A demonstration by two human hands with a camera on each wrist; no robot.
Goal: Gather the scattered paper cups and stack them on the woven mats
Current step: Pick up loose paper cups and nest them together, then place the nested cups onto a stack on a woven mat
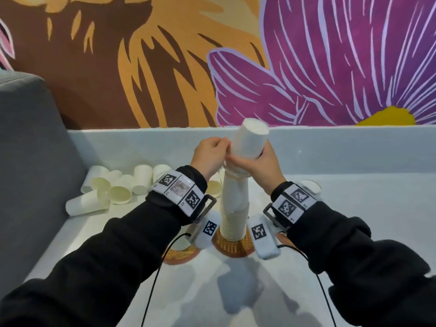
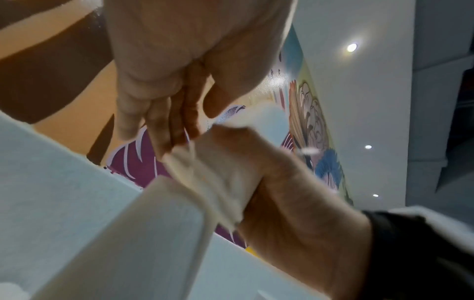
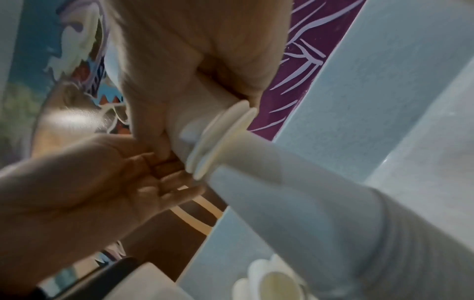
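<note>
Right hand [image 1: 262, 164] wrapped round upturned paper cup [image 1: 250, 140] atop tall stack [image 1: 234, 208] on woven mat [image 1: 232, 249]; left hand [image 1: 207, 153] pinching its rim.

No readable text, brand or number; only black-and-white square code markers [image 1: 193, 199] on wrist bands [image 1: 292, 204], characters beside them illegible.

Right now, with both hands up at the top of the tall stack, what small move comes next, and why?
Probably ease the top cup straight down. The right hand grips it tilted over the stack on the woven mat, rims not yet nested, while the left hand steadies its edge.
</note>
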